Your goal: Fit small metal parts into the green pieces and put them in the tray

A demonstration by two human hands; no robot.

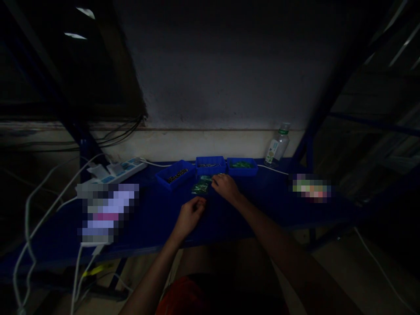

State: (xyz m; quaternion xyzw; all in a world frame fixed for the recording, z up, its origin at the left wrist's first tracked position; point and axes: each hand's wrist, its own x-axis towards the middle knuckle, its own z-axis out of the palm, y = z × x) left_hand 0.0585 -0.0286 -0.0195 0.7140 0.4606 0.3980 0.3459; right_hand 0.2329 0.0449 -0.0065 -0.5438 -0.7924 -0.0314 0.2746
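Small clear plastic bags (199,188) with greenish and shiny contents lie on the blue table (259,205), in front of three blue bins. My right hand (226,187) is at the far right edge of these bags, its fingers bent and closed on a bag's edge. Just nearer to me, my left hand (190,215) rests above the table with its fingers curled and thumb against them. Whatever it pinches, if anything, is too dark to see. The left bin (164,180) holds small metal parts, the middle bin (210,159) thin pieces, the right bin (242,171) green packets.
A clear bottle (277,146) with a green-ringed neck stands at the back right. At the left lies a white power strip (113,175) with plugs and cables. Pixelated objects lie at both sides. Blue frame posts rise at either end, and a wall closes the back.
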